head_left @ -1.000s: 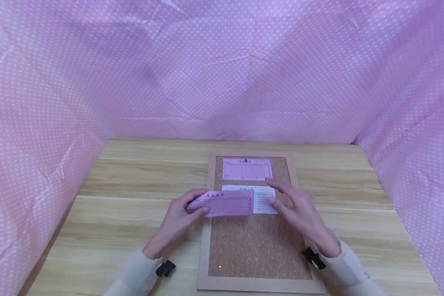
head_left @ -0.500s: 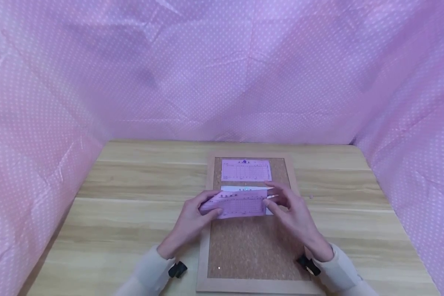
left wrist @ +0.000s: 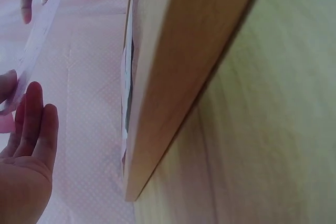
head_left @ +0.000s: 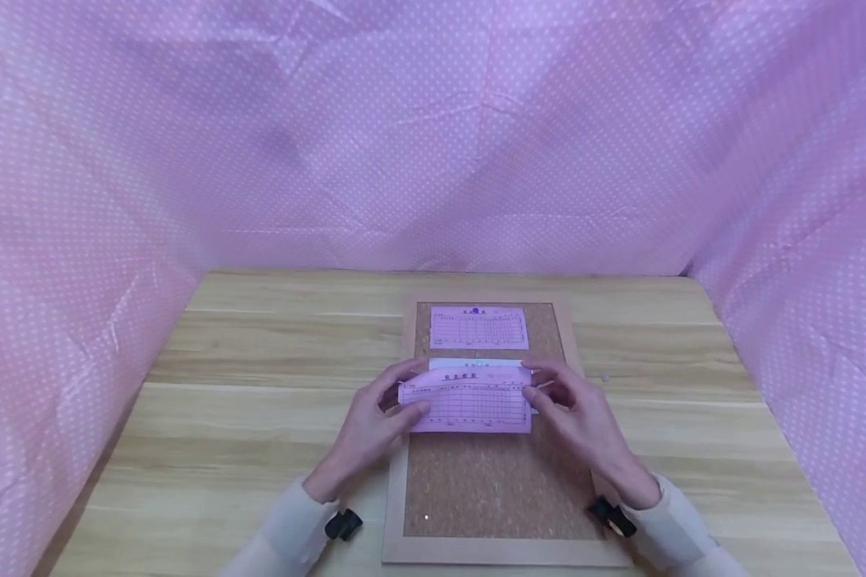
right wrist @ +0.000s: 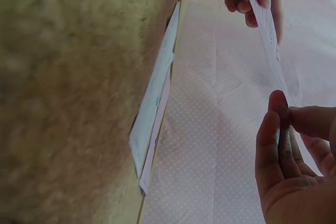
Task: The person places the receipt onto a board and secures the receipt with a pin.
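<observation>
Pink slip (head_left: 469, 403) pinched at 9 o'clock by left hand (head_left: 375, 421), at 3 o'clock by right hand (head_left: 573, 417); best kept taut, level above cork board (head_left: 501, 481).

The slip (head_left: 469, 405) is thin pink paper, matt, printed with a fine grid. The board (head_left: 501, 481) is rough, speckled cork in a smooth pale wood frame (head_left: 397, 489). The table (head_left: 260, 401) is smooth wood-grain laminate with a dull sheen. The backdrop (head_left: 433, 136) is pink dotted cloth, creased and matt.
</observation>
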A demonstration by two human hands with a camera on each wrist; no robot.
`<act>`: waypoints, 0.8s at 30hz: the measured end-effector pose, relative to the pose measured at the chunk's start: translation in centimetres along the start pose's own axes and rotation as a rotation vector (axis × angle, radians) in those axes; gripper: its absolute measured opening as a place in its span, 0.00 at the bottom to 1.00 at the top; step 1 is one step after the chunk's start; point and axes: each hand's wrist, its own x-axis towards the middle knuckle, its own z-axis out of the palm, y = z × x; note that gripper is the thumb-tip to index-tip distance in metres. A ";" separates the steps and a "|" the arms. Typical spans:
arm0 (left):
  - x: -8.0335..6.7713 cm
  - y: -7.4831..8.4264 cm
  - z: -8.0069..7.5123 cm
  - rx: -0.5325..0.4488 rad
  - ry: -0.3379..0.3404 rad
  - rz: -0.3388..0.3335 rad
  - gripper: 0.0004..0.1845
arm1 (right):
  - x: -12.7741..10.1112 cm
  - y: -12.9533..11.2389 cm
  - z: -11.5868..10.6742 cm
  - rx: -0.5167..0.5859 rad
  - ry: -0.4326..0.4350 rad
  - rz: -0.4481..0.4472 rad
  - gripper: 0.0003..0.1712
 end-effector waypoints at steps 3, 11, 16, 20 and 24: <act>-0.1 -0.2 -0.1 0.031 -0.002 0.056 0.23 | -0.2 0.3 -0.3 -0.030 -0.009 0.004 0.18; 0.0 -0.6 -0.1 0.077 -0.002 0.064 0.11 | -0.6 1.5 -0.7 -0.090 -0.046 -0.044 0.15; 0.0 -0.8 0.5 0.152 -0.035 0.025 0.11 | -0.8 2.2 -1.0 -0.159 -0.090 -0.087 0.16; 0.2 -0.8 0.8 0.244 -0.073 0.047 0.10 | -1.0 2.4 -1.4 -0.210 -0.144 -0.050 0.14; 0.4 -0.8 1.0 0.340 -0.120 0.058 0.11 | -1.2 2.6 -1.7 -0.236 -0.206 -0.014 0.14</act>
